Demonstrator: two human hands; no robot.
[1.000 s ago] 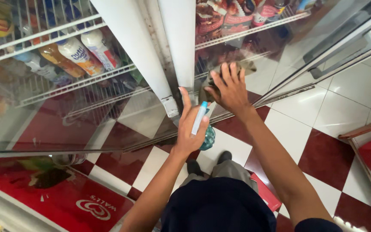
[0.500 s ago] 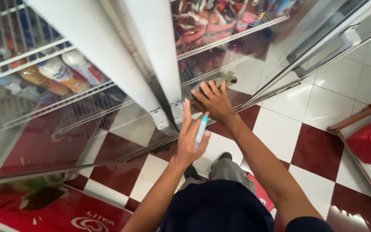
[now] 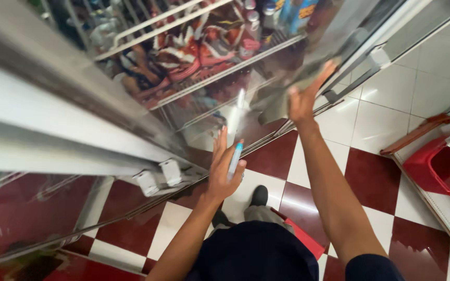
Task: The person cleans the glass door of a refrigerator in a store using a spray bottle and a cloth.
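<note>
Two hands up at the glass door [image 3: 266,57] of a cooler, seen from above. Left hand [image 3: 224,174]: fingers mostly straight and pointing up the pane, thumb pinning a slim blue-and-white tube [image 3: 234,160] across the palm; cannot tell whether a marker or a small sprayer. Right hand [image 3: 303,99]: spread flat, fingers wide, pressing a greyish cloth [image 3: 274,104] against the glass, low on the door near its bottom rail and hinge-side frame. Nothing gripped there, only pushed on.

Judging by that, a wipe of the pane in hand. For a clean job:

- Press with the whole palm, not the fingertips, so that the cloth lies flat and does not bunch at one edge.
- Work in overlapping passes, each one lapping the last, and finish along the bottom rail where dirt gathers.
- Hold the tube clear of the glass; a hard tip dragged across it would likely scratch or smear.
- Steady the door with the left palm if it swings under the push.
- Mind the footing on the red-and-white tiled floor [image 3: 376,125], with the red basket [image 3: 444,166] near on the right.

Behind the pane, packets on a wire shelf [image 3: 183,52], untouched.
</note>
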